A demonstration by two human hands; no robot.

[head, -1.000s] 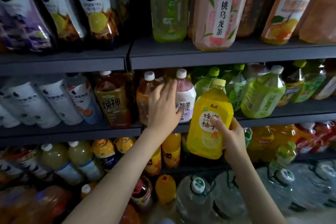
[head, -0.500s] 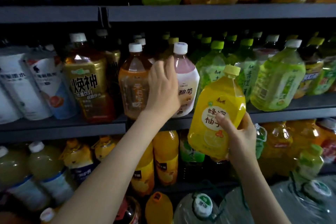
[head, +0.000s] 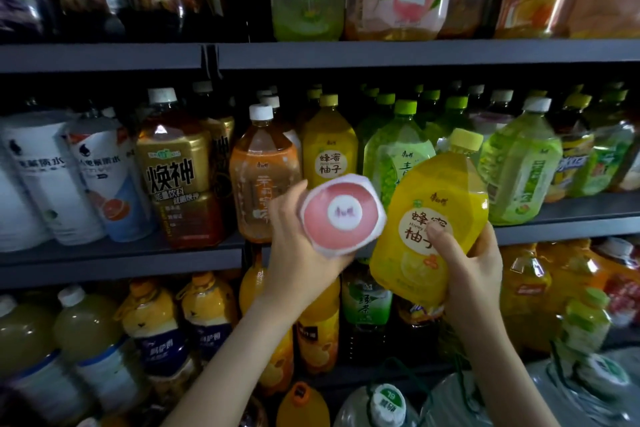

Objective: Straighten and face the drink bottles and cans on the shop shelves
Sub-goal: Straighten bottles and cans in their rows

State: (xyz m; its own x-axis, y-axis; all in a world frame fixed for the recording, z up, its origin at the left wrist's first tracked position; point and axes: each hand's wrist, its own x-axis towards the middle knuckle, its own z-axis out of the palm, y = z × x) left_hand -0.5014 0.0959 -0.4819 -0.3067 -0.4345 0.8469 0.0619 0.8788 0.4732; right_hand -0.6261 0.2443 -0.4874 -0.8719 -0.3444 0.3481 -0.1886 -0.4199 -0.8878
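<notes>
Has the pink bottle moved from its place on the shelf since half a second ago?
Yes. The left hand has pulled the pink bottle off the middle shelf, out toward the camera; its base now faces us, in front of the orange tea bottle.

Pink-and-white bottle (head: 343, 215) held off the shelf, tipped with its base toward the camera, pink disc and white rim visible, label unreadable. Yellow honey-pomelo bottle (head: 429, 218) also held off the shelf, tilted right, yellow cap uppermost, label facing forward. On the middle shelf behind, upright and faced forward: orange tea bottle (head: 265, 180) with white cap, matching yellow bottle (head: 329, 146) just beside it, green bottle (head: 394, 156) next along, partly hidden.
</notes>
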